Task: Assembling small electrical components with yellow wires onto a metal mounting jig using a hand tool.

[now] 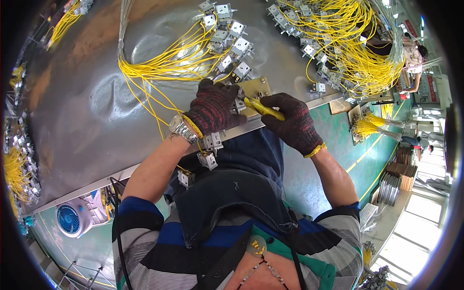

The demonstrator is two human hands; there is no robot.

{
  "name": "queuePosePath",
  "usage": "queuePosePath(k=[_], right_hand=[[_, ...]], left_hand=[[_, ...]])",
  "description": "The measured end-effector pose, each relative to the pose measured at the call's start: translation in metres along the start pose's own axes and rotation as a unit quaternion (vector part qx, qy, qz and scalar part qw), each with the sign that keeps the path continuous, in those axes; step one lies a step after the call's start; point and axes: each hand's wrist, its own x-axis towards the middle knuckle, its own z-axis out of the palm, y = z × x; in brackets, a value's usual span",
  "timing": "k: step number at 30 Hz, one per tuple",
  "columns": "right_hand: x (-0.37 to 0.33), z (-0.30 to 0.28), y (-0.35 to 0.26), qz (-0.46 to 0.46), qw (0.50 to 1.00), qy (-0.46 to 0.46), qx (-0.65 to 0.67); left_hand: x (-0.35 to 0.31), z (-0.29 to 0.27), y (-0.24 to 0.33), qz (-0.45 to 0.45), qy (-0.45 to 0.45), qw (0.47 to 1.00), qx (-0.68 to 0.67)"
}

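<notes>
My left hand (215, 107), in a dark red-and-black knit glove, is closed around a small silvery metal part (239, 103) over a brass-coloured plate (257, 88) at the table's front edge. In my right hand (292, 117), gloved alike, is a pair of yellow-handled pliers (264, 108). Their jaws point left and reach that metal part; whether they grip it cannot be made out. Yellow wires (164, 71) run from a tied bundle to several box-shaped metal parts (240, 47) beyond my left hand. More such parts (208, 160) hang below the edge, near my left wrist.
A big heap of yellow wires (357, 53) with metal ends lies at the far right of the metal table (72, 140). Beneath the table's left side stands a blue-and-white fan (70, 218). Another person (413, 60) is at the far right. Wire bundles (369, 126) rest lower at the right.
</notes>
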Motion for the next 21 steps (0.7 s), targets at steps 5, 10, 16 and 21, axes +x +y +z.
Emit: queuePosePath(k=[5,10,16,21], right_hand=[[-0.007,0.009,-0.005,0.124,0.982,0.020,0.139],[-0.038,0.030,0.042,0.182,0.897,-0.048,0.399],[-0.077,0.079,0.084,0.205,0.681,-0.091,0.697],[-0.081,0.101,0.084,0.235,0.544,-0.113,0.797]], left_hand=[[-0.003,0.005,-0.005,-0.005,-0.001,1.000,-0.003],[0.000,0.011,-0.006,0.026,0.082,0.995,-0.057],[0.000,0.025,-0.015,0.077,0.184,0.976,-0.088],[0.000,0.027,-0.017,0.089,0.207,0.969,-0.099]])
